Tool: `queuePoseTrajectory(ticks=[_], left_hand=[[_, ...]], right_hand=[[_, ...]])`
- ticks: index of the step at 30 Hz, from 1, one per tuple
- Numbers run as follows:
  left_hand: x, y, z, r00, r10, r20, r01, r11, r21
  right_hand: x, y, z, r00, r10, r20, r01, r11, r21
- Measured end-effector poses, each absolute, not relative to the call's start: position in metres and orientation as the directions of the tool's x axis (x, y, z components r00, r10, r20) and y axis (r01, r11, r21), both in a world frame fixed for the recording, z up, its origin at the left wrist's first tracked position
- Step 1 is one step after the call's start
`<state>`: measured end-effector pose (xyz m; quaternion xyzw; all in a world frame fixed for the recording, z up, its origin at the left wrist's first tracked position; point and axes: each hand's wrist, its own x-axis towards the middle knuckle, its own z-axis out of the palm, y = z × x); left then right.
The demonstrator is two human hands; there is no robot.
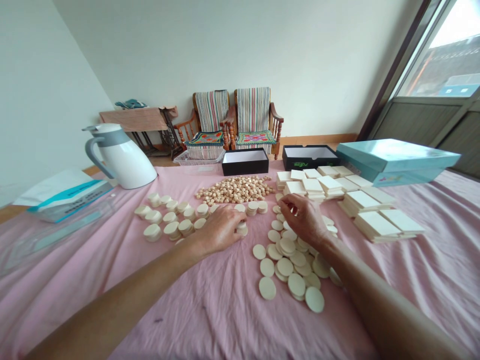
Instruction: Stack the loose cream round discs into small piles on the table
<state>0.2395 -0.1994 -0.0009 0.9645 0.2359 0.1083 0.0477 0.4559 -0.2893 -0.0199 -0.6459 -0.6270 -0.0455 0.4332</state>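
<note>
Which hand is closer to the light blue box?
Right. The right hand is in front of the light blue box and left of it; the left hand sits farther left.

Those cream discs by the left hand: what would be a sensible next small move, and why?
Probably the left hand should square up the short stack of cream discs at its fingertips. Nearby small stacks already stand in rows, while the loose discs below the right hand lie flat and overlapping on the pink cloth.
</note>
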Motion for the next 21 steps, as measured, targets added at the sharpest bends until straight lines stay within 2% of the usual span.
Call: queuePoseTrajectory(ticks=[5,17,21], left_hand=[[0.2387,-0.1996,-0.0039,0.872,0.448,0.198,0.429,-0.894,0.132],[0.2390,-0.2038,-0.0027,0.849,0.497,0.177,0.479,-0.867,0.136],[0.2435,-0.2070,-0.0014,0.846,0.503,0.178,0.493,-0.864,0.102]], right_hand=[[0.4561,-0.2904,-0.0194,0.200,0.786,0.586,0.858,0.148,-0.491],[0.4561,-0.2903,-0.0210,0.197,0.794,0.575,0.869,0.130,-0.477],[0.4561,-0.2902,-0.0211,0.199,0.798,0.569,0.868,0.126,-0.480]])
